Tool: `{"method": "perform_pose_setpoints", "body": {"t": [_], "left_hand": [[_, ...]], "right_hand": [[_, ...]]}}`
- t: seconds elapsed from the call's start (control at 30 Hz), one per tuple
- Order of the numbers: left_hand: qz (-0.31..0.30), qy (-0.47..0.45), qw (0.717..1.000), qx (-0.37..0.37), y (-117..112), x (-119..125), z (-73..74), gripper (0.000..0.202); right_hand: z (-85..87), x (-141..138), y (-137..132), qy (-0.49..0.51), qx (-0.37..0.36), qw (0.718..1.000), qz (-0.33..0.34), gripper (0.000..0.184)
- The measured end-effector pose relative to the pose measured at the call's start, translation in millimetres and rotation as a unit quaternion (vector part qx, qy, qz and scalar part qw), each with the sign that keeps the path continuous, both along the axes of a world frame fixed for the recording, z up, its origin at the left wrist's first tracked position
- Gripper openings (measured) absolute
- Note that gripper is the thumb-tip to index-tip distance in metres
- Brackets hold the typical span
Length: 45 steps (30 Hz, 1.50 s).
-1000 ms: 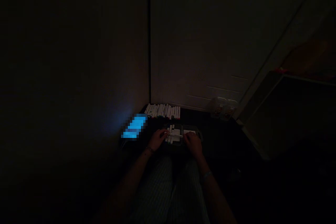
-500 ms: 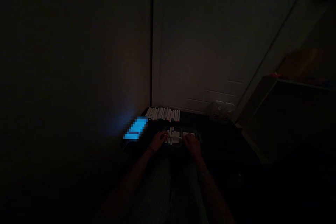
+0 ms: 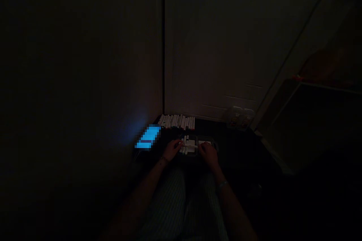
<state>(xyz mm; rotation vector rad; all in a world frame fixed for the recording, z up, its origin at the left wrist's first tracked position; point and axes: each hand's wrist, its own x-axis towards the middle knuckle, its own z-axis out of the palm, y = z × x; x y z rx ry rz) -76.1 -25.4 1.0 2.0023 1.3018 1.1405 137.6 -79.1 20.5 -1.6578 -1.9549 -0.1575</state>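
In the dim light, my left hand (image 3: pixel 172 149) pinches one end of a white marker (image 3: pixel 190 146) held level above an open clear plastic case (image 3: pixel 193 154). At the marker's other end are the closed fingertips of my right hand (image 3: pixel 208 153); that end is partly hidden by them. Under the marker, a few white markers (image 3: pixel 186 139) stand side by side in the left half of the case. White card-like pieces (image 3: pixel 204 143) show in the right half, partly covered by my right hand.
A row of several white markers (image 3: pixel 177 121) lies along the back wall. To the left glows a blurred blue screen (image 3: pixel 148 137). Clear plastic packaging (image 3: pixel 240 118) leans at the back right. A dark box-like piece of furniture (image 3: pixel 299 120) stands on the right.
Both hands keep the marker between them over the case, with almost no movement. The whole view has shifted slightly.
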Motion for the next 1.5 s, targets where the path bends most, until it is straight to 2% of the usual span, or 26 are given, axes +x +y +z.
{"method": "perform_pose_setpoints", "body": {"t": [0.23,0.57,0.93,1.27,1.5], "left_hand": [[0.002,-0.009,1.0,-0.002,-0.8,0.3,2.5,0.037],[0.01,0.003,1.0,-0.004,-1.0,0.7,2.6,0.037],[0.0,-0.001,1.0,0.017,5.3,-0.9,-5.5,0.036],[0.006,0.01,1.0,0.001,2.5,-0.2,-0.7,0.039],[-0.005,0.008,1.0,0.009,6.9,-1.4,-6.0,0.036]], "right_hand": [[3.6,-1.4,-1.6,-0.001,-0.018,1.0,-0.008,0.041],[4.4,-2.0,-1.6,0.004,-0.023,1.0,-0.011,0.036],[4.9,-1.5,-1.4,0.01,-0.022,1.0,-0.002,0.036],[2.1,-1.3,-0.2,0.02,-0.013,1.0,0.003,0.036],[1.4,-0.2,0.6,0.015,-0.01,1.0,0.002,0.037]]}}
